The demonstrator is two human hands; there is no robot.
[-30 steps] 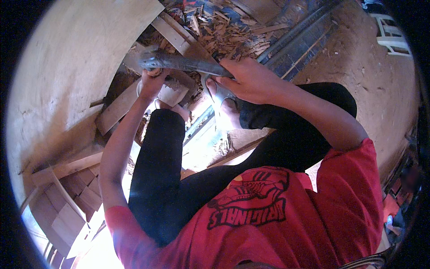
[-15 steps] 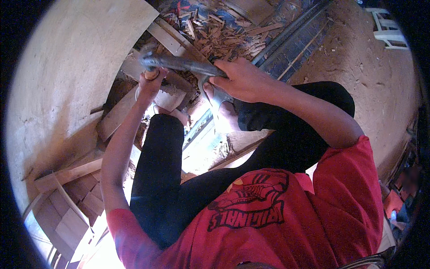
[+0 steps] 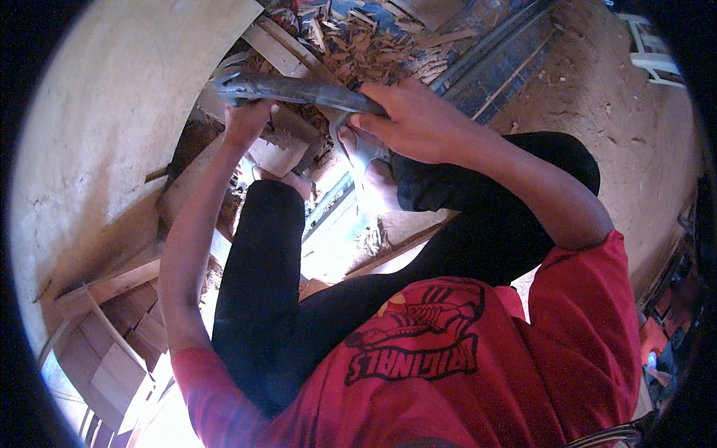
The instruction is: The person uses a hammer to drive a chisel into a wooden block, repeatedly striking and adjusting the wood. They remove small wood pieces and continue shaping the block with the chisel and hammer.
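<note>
A long grey metal tool [image 3: 295,89] lies level across the top of the view, above my knees. My left hand [image 3: 246,119] grips it from below near its left end. My right hand [image 3: 414,119] is closed over its right end, fingers wrapped on top. Under the tool sits a pale wooden block [image 3: 280,153] with a rough, chipped edge, just beyond my left knee. My legs in black trousers and my red shirt fill the lower part of the view. My foot in a sandal [image 3: 366,160] rests below my right hand.
A heap of wood chips and offcuts [image 3: 373,41] lies beyond the tool. A large pale curved board [image 3: 112,134] fills the left. Planks and a wooden frame [image 3: 104,328] lie at lower left. Bare earth floor [image 3: 612,127] spreads right, with a white chair [image 3: 657,52] at top right.
Both hands and the tool keep the same hold; the tool has shifted slightly up and left in the view. Nothing was let go.
</note>
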